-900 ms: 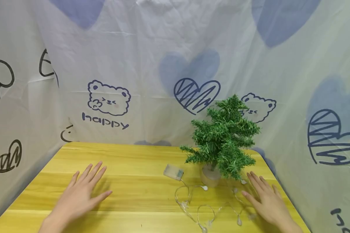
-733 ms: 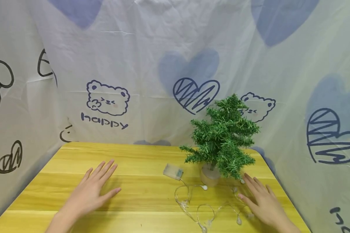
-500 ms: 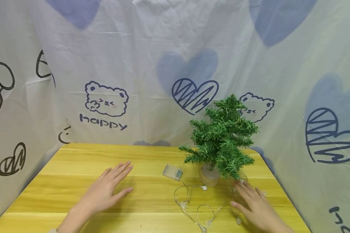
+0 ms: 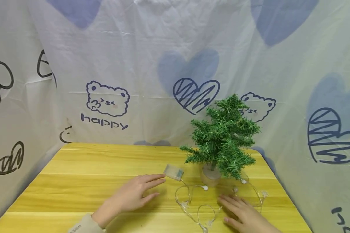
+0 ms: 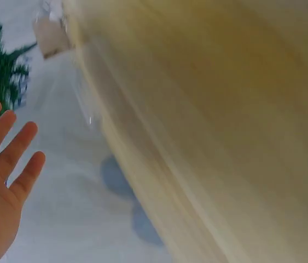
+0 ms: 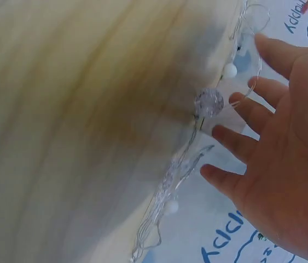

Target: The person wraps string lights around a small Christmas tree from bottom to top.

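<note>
Loosely outstretched, a person's left hand (image 4: 134,193) points its fingers at the translucent battery box (image 4: 173,171), contact unclear, while the right hand (image 4: 245,215), fingers also extended, is at the string lights (image 4: 184,204), which loop between both hands. Tabletop (image 4: 73,181) spreads left of the left hand; its right edge passes near the right hand. Beyond the right fingertips stands an artificial pine tree (image 4: 223,139); only the right wrist view plainly shows a faceted ball (image 6: 209,102) beside those fingers.
</note>
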`<state>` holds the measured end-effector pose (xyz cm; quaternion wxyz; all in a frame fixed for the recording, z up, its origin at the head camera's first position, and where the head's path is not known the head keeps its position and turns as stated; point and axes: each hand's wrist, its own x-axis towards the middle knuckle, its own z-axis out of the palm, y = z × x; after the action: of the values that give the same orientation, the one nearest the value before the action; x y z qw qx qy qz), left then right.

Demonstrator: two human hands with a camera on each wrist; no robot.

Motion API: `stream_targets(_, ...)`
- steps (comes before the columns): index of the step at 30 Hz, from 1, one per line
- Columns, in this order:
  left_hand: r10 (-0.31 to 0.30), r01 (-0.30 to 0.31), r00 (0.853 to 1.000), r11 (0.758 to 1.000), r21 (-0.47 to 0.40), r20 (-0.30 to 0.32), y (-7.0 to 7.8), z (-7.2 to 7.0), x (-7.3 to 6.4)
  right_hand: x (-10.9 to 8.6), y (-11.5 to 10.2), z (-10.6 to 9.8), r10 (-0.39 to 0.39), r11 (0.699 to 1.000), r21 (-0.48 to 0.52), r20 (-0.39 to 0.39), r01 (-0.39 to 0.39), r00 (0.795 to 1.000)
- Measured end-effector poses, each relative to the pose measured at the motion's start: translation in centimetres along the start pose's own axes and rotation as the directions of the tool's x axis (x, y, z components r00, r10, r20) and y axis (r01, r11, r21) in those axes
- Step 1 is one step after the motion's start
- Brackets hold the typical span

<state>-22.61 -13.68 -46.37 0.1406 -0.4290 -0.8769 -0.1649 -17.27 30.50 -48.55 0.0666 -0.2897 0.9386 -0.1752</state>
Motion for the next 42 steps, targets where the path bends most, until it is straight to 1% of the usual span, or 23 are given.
stream_targets(3,0.084,-0.084,0.996,0.996,-0.023,-0.004,0.5,1.1,1.1,0.1,0.0,0.3,-0.049,0.998,-0.037,0.002,0.049,0.999)
stream_targets(6,0.143,-0.144,0.99,0.989,-0.043,-0.011,0.9,2.2,2.1,0.2,0.0,0.5,-0.079,0.996,-0.052,-0.01,0.079,0.997)
stream_targets(9,0.178,-0.178,0.984,0.982,-0.055,-0.003,1.3,3.0,3.0,0.3,-0.1,0.6,-0.105,0.993,-0.05,-0.037,0.103,0.994)
stream_targets(13,0.215,-0.214,0.976,0.974,-0.07,0.017,1.9,3.6,4.4,0.6,-0.1,0.7,-0.119,0.993,-0.031,-0.075,0.117,0.99)
stream_targets(16,0.25,-0.247,0.968,0.966,-0.077,0.026,2.3,4.2,5.3,0.7,-0.1,0.7,-0.14,0.99,-0.012,-0.101,0.139,0.985)
stream_targets(18,0.277,-0.274,0.96,0.958,-0.081,0.031,2.6,4.6,5.9,0.7,0.0,0.8,-0.157,0.987,0.003,-0.108,0.159,0.982)
stream_targets(20,0.306,-0.303,0.951,0.951,-0.063,0.038,2.8,5.1,6.4,0.7,0.0,0.9,-0.171,0.985,0.008,-0.113,0.173,0.979)
stream_targets(24,0.358,-0.355,0.932,0.933,-0.059,0.053,2.9,6.0,7.2,0.6,0.0,1.0,-0.147,0.989,0.01,-0.094,0.149,0.985)
stream_targets(27,0.4,-0.398,0.915,0.917,-0.034,0.057,2.8,6.5,7.8,0.7,-0.1,0.8,-0.125,0.992,0.016,-0.087,0.127,0.988)
stream_targets(29,0.413,-0.413,0.909,0.911,-0.003,0.058,2.8,6.7,8.2,0.7,-0.2,0.5,-0.117,0.992,0.026,-0.089,0.12,0.989)
stream_targets(31,0.405,-0.408,0.912,0.912,0.04,0.06,2.7,6.8,8.4,0.8,-0.4,0.3,-0.107,0.993,0.036,-0.097,0.111,0.989)
stream_targets(33,0.386,-0.389,0.921,0.919,0.061,0.057,2.5,6.6,8.4,0.8,-0.6,0.0,-0.104,0.993,0.037,-0.11,0.109,0.989)
stream_targets(34,0.372,-0.374,0.927,0.925,0.057,0.048,2.4,6.5,8.3,0.7,-0.7,-0.1,-0.107,0.993,0.032,-0.124,0.112,0.986)
stream_targets(37,0.341,-0.341,0.94,0.938,0.063,0.007,1.9,6.2,8.0,0.5,-0.8,-0.4,-0.127,0.992,-0.007,-0.187,0.128,0.974)
stream_targets(40,0.312,-0.31,0.949,0.949,0.053,-0.042,1.2,5.6,7.6,-0.1,-0.9,-1.0,-0.108,0.994,-0.042,-0.257,0.101,0.96)
stream_targets(42,0.291,-0.288,0.955,0.956,0.058,-0.061,0.8,5.3,7.3,-0.4,-1.0,-1.6,-0.079,0.996,-0.062,-0.302,0.063,0.95)
